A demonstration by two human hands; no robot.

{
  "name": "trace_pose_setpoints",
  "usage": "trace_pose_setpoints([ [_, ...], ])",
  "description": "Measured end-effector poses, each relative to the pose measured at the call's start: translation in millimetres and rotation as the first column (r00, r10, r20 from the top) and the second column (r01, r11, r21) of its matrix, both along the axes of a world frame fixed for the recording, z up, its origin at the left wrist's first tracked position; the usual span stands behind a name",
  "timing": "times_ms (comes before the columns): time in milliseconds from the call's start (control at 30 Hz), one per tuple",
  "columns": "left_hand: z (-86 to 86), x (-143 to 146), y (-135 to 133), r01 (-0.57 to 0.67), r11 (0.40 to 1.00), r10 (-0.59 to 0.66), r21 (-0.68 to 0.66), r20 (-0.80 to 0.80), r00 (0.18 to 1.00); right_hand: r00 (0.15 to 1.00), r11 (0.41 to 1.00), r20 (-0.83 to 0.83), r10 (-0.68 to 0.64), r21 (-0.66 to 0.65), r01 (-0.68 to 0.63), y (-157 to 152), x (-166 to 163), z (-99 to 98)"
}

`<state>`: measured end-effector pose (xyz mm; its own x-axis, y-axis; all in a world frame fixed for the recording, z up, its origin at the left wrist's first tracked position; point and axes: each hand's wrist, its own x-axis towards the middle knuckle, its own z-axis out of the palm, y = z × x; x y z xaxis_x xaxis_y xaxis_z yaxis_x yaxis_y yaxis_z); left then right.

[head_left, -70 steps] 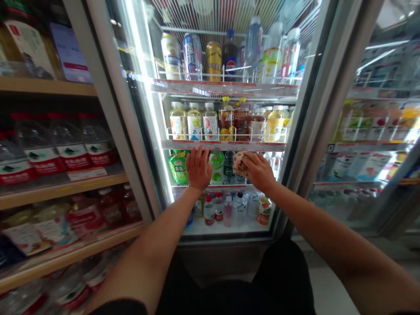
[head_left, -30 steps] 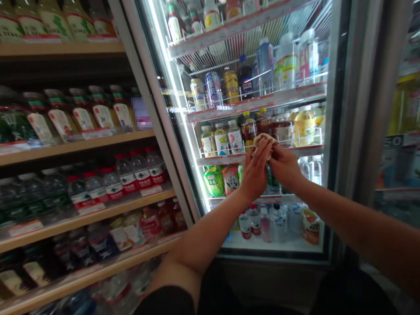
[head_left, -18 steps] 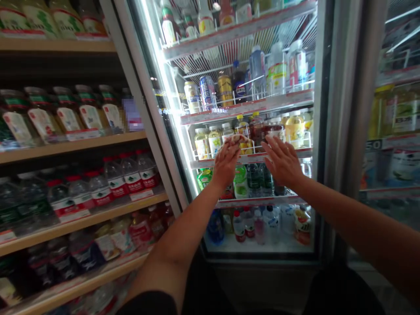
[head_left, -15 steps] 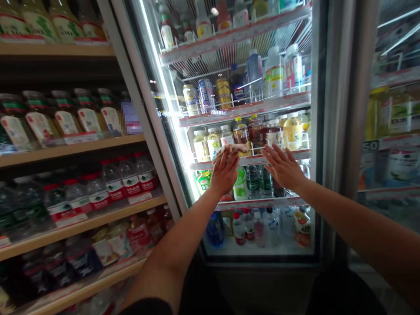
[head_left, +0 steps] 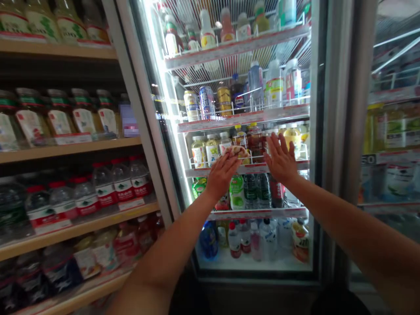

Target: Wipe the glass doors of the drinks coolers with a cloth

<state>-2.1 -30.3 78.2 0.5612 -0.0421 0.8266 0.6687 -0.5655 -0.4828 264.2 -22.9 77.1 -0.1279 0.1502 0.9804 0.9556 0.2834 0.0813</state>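
Left hand (head_left: 223, 174) presses cloth (head_left: 236, 152) flat against cooler door (head_left: 315, 144), fingers extended over it rather than curled, so cloth spreads on glass at third-shelf height. Right hand (head_left: 279, 158) open, empty, palm flat on glass just right of cloth (apparently bracing door). Bottles (head_left: 210, 148) stand behind glass. Versus a second ago: both hands then bunched cloth together; now right has let go, left alone holds it.
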Motion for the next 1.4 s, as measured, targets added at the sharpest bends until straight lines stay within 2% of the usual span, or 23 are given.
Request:
trace_pose_setpoints([
  [67, -6.0, -1.9, -0.5, 0.005, 1.000, -0.005, 0.022, 0.006, 1.000, 1.000, 1.000, 0.008, -0.021, 0.018, 0.020, 5.5, -2.2, 3.1],
  [167, -11.9, -9.3, -2.1, 0.001, 0.999, -0.003, 0.043, 0.030, 1.000, 0.999, 0.999, 0.021, -0.029, 0.042, 0.028, 9.1, -0.3, -2.2],
  [333, -3.2, -21.3, -2.9, -0.041, 0.999, 0.043, -0.018, 0.083, 0.996, 0.997, 1.000, 0.074, -0.008, 0.026, 0.006, 8.7, 8.3, -10.9],
  [400, -1.3, -19.1, -2.2, -0.066, 0.997, 0.072, -0.048, 0.117, 0.991, 0.996, 1.000, 0.085, -0.019, 0.026, 0.016, 8.0, 10.0, -11.2],
  [500, -9.3, -6.9, -3.3, -0.128, 0.989, 0.138, -0.076, 0.145, 0.980, 0.996, 0.999, 0.084, -0.026, 0.028, 0.024, 6.5, 11.4, -11.2],
  [600, -21.7, 7.6, -8.7, -0.169, 0.985, 0.168, -0.045, -0.025, 0.985, 0.995, 1.000, 0.103, -0.014, 0.024, 0.012, 5.1, 14.1, -13.5],
  [667, -24.2, 13.4, -12.3, -0.185, 0.983, 0.179, -0.018, -0.181, 0.967, 0.993, 1.000, 0.118, -0.009, 0.024, 0.006, 5.0, 16.3, -16.1],
  [700, -22.9, 14.8, -13.4, -0.195, 0.981, 0.188, -0.013, -0.210, 0.959, 0.993, 1.000, 0.121, -0.009, 0.024, 0.007, 5.1, 17.2, -17.4],
  [900, -11.4, 11.7, -9.4, -0.251, 0.966, 0.250, -0.059, -0.021, 0.968, 0.995, 1.000, 0.094, -0.015, -0.006, 0.016, 3.9, 17.2, -21.3],
  [1033, -17.2, 7.8, -9.7, -0.280, 0.959, 0.275, -0.043, -0.101, 0.956, 0.998, 0.999, 0.069, -0.012, -0.049, 0.016, 1.3, 16.1, -21.7],
  [1133, -11.8, 1.3, -9.0, -0.277, 0.961, 0.272, -0.013, -0.160, 0.949, 0.998, 0.998, 0.069, -0.004, -0.064, 0.008, 0.3, 16.2, -21.8],
  [1233, -2.3, -5.3, -5.3, -0.278, 0.961, 0.278, 0.011, -0.036, 0.960, 0.997, 0.999, 0.073, -0.007, -0.048, 0.011, 0.5, 16.2, -22.0],
  [1300, -2.1, -7.5, -3.6, -0.288, 0.958, 0.287, 0.006, 0.057, 0.956, 0.998, 0.999, 0.067, -0.010, -0.043, 0.013, 0.8, 16.0, -22.3],
  [1400, -11.3, -8.6, -4.3, -0.287, 0.958, 0.287, 0.013, 0.006, 0.958, 0.998, 0.999, 0.057, -0.009, -0.041, 0.011, 1.1, 15.7, -23.3],
])
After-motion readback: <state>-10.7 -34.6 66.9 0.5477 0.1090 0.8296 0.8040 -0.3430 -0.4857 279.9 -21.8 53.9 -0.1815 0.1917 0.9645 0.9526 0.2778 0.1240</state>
